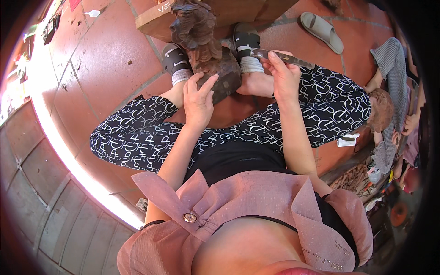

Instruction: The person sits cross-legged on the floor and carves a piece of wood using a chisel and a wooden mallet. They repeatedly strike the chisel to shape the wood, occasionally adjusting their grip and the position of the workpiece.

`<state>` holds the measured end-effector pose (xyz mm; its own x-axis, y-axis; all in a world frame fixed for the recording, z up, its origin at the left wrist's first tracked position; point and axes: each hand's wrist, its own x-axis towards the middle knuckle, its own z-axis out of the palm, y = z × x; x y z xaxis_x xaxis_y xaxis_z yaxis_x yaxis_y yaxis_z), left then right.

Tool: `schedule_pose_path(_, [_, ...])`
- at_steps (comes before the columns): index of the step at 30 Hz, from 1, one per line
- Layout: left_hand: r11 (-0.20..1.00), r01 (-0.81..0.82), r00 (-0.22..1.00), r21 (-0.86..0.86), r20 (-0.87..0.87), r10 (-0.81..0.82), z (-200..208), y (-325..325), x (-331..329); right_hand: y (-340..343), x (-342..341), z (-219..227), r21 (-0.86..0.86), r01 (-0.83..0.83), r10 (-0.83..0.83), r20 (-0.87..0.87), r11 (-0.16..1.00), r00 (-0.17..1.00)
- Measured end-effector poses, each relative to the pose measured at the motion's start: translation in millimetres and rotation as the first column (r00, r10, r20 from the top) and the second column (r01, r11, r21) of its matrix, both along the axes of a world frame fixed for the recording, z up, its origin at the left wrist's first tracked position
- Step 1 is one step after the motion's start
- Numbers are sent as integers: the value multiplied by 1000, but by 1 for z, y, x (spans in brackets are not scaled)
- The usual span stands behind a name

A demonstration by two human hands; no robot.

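A dark brown wood carving (195, 30) with deep folds lies tilted on the floor between my feet, its blocky base (223, 75) toward me. My left hand (198, 101) rests at the near left edge of that base, fingers spread and partly extended. Its fingertips touch or nearly touch the wood; exactly which cannot be seen. Off to the right of the base, my right hand (285, 78) pinches a long, narrow flat strip (300, 61), dark with worn pale patches. The strip is raised over my right shin, apart from the carving.
Behind the carving stands a wooden block or low bench (229, 13). A grey slipper (322, 32) lies on the red tiled floor (98, 50). At the right, another person's striped clothing (389, 59) and a brown carved piece (380, 109) are close to my knee, near a white packet (347, 140).
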<state>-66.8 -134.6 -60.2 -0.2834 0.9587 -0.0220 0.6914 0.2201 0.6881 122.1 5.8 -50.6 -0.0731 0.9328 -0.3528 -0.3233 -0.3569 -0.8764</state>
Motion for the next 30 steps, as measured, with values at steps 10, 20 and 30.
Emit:
schedule_pose_path(10, [997, -79, 984, -26, 156, 83, -4, -7, -8, -4, -8, -4, -55, -49, 50, 3, 997, 999])
schedule_pose_path(20, [980, -74, 991, -184, 100, 93, 4, -4, -18, -3, -7, -8, -76, -100, 101, 18, 992, 995])
schedule_pose_path(30, [899, 89, 996, -428, 54, -72, 28, -2, -20, 0, -9, -23, -102, -143, 151, 75, 984, 986])
